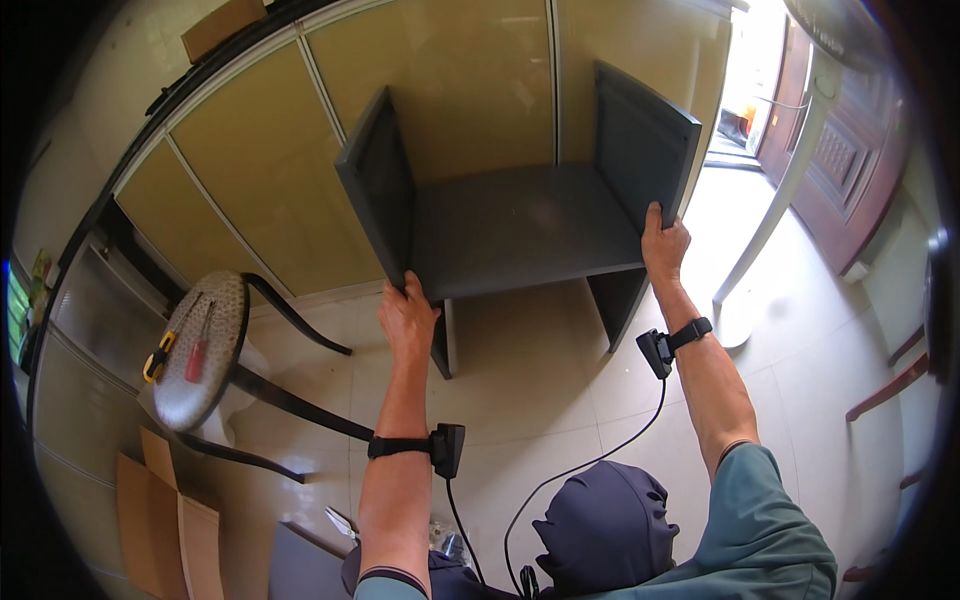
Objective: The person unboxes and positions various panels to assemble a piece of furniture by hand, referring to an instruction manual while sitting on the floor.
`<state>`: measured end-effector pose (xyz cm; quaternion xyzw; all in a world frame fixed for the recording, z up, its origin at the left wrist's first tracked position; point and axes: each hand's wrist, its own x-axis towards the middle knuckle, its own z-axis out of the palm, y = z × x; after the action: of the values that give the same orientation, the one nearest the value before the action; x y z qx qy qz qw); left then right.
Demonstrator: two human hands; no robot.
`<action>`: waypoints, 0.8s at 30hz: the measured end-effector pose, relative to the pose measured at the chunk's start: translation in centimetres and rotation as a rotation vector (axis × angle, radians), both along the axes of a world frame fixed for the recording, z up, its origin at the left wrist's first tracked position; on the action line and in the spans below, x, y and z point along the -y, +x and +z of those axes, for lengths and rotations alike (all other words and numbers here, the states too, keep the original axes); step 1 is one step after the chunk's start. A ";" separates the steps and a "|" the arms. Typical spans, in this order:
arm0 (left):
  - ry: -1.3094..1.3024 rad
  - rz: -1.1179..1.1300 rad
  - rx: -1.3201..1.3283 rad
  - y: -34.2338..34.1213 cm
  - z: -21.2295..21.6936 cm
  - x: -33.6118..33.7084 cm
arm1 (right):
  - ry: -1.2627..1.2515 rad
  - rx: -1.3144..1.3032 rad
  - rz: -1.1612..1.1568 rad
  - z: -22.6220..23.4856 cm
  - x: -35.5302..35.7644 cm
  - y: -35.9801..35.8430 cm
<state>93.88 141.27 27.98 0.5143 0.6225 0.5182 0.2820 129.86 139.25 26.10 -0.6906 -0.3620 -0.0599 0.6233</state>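
Observation:
A dark grey furniture frame point(510, 225), made of flat panels, stands on the tiled floor against the yellowish cabinet front. Its horizontal panel joins two upright sides that rise above it and reach down to the floor. My left hand point(408, 315) grips the near lower edge of the left side panel point(378, 180), fingers curled over it. On the other side, my right hand point(664, 248) is closed around the near edge of the right side panel point(650, 135), thumb pointing up along its inner face. Black straps with small cabled devices circle both forearms.
A round stool point(225, 300) at left carries a yellow-black tool point(157, 360) and a red-handled screwdriver point(197, 360). Opened cardboard point(150, 520), a grey panel point(300, 565) and pliers-like metal tool point(341, 522) lie lower left. A white stand pole point(775, 215) rises near the door at right.

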 end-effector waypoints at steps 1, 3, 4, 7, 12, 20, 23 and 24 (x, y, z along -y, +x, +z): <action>-0.002 0.006 -0.002 -0.2 0.1 0.1 | 0.006 -0.002 0.002 -0.1 -0.2 -0.3; 0.006 0.025 0.079 -0.6 1.0 0.6 | 0.033 0.005 -0.001 -0.5 -0.6 -0.8; 0.004 0.032 0.076 -0.6 1.5 0.8 | 0.062 0.015 -0.012 -0.7 -0.8 -1.0; -0.240 0.040 -0.096 -1.1 3.5 0.5 | 0.013 -0.011 -0.037 -1.7 -0.7 0.8; -0.219 0.077 -0.646 -1.7 1.6 -1.8 | 0.026 0.040 -0.046 -0.7 0.4 0.7; -0.166 -0.124 -0.005 -3.1 -1.3 -3.7 | 0.028 0.047 -0.061 -0.8 -0.5 -0.7; -0.206 -0.144 0.001 -2.7 -1.0 -3.9 | 0.006 0.037 -0.060 -0.9 -0.3 -0.1; -0.232 -0.134 0.014 -2.4 -0.9 -3.9 | 0.003 0.034 -0.065 -0.8 -0.2 0.0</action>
<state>91.47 145.16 27.07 0.5151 0.6404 0.4265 0.3777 129.89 139.46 25.32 -0.7000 -0.3498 -0.0921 0.6157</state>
